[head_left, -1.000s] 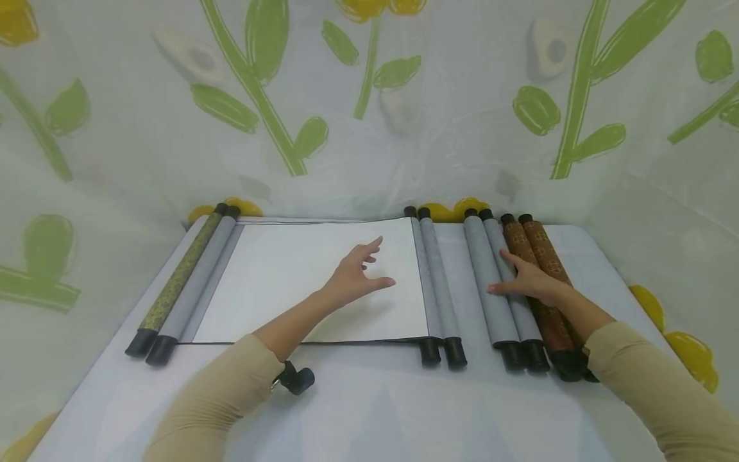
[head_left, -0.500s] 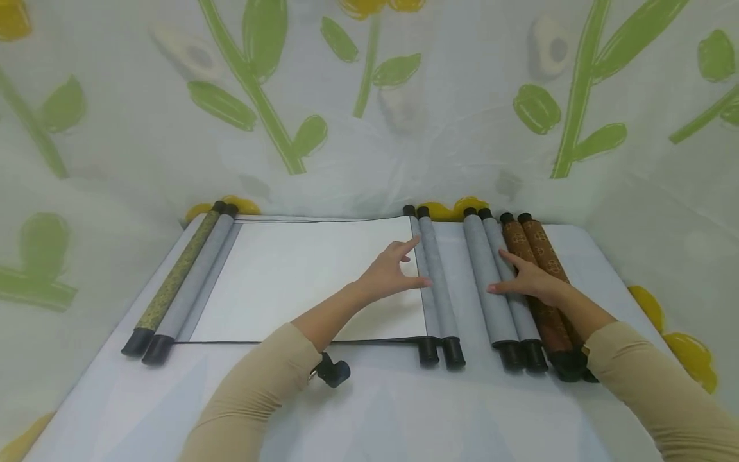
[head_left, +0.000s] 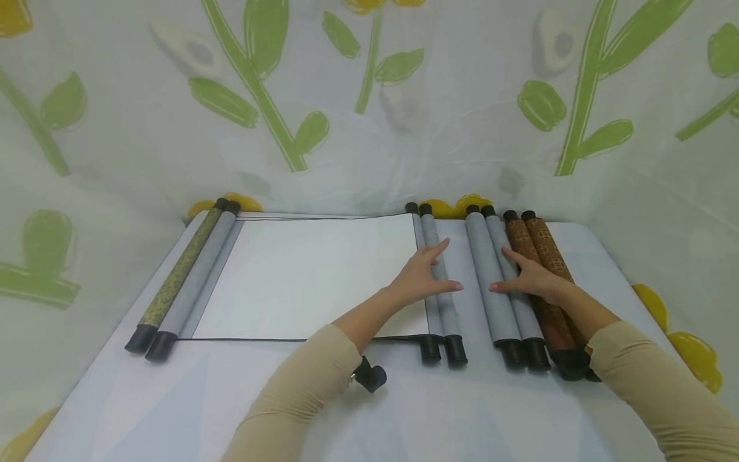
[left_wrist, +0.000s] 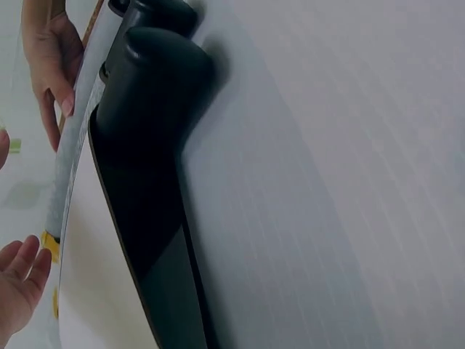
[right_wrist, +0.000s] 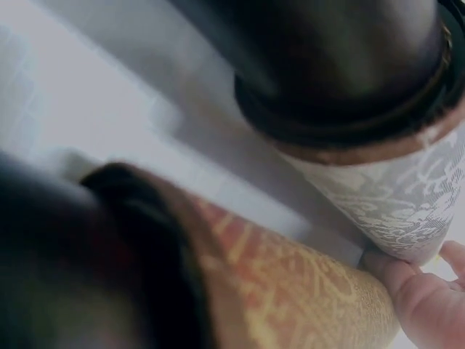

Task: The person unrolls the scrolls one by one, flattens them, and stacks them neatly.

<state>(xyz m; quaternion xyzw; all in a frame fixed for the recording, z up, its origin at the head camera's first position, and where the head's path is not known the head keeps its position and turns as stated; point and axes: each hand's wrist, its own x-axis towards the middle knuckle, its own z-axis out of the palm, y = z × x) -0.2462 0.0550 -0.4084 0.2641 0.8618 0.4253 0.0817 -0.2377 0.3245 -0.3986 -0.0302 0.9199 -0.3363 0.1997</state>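
Note:
A hanging scroll lies unrolled, its white sheet (head_left: 300,276) facing up between grey rolls at either side. My left hand (head_left: 418,276) hovers over the grey roll (head_left: 447,314) right of the sheet, thumb and fingers spread, holding nothing. Further right, two grey scrolls (head_left: 482,256) lie rolled up side by side. Across them rests my right hand (head_left: 531,280), thumb on the left one and fingers extended to the other. In the right wrist view a fingertip (right_wrist: 392,273) sits between a grey scroll (right_wrist: 407,211) and a brown one (right_wrist: 312,283). Black end knobs (left_wrist: 152,87) show in the left wrist view.
Two brown patterned scrolls (head_left: 548,250) lie right of my right hand's grey pair. A yellow-green patterned roll (head_left: 181,279) lies at the far left, against a grey roll (head_left: 199,279). Behind the white table (head_left: 439,410) hangs a flower-printed sheet (head_left: 450,147).
My left hand has moved right, from above the white sheet to above the grey roll at its right side. The right hand and the scrolls have stayed put.

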